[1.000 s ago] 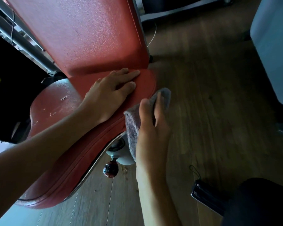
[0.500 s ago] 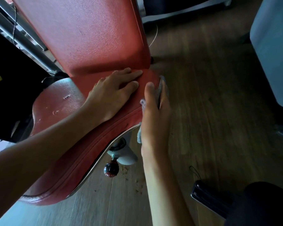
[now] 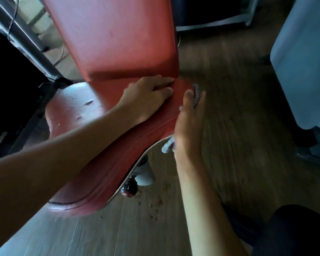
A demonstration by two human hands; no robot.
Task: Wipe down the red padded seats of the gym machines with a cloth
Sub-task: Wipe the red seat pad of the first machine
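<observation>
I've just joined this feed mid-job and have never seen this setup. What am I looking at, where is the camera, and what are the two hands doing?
There is no robot here: a person wears one wide-angle camera on the head, looking down at their own bare hands. The left hand lies flat on the red padded seat of a gym machine, just below its upright red backrest. The right hand presses a grey cloth against the seat's side edge; most of the cloth is hidden behind the hand. Under the seat hangs a dark adjustment knob above a wooden floor.
</observation>
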